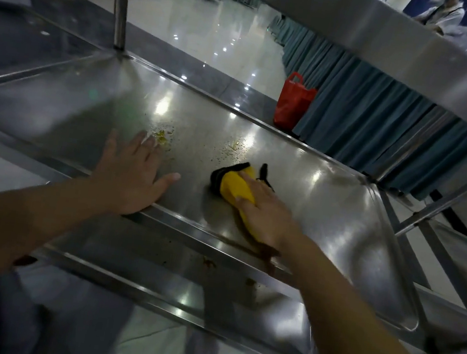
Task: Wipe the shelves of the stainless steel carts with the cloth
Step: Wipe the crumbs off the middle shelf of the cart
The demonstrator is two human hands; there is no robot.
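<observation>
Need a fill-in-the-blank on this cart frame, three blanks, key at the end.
1. The right hand presses a ____ cloth on the cart shelf.
2. The left hand lies ____ on the shelf, holding nothing.
3. A ____ bag stands on the floor beyond the cart.

Missing words: yellow; flat; red

Bare forearms, no sleeves, rings or watch visible
</observation>
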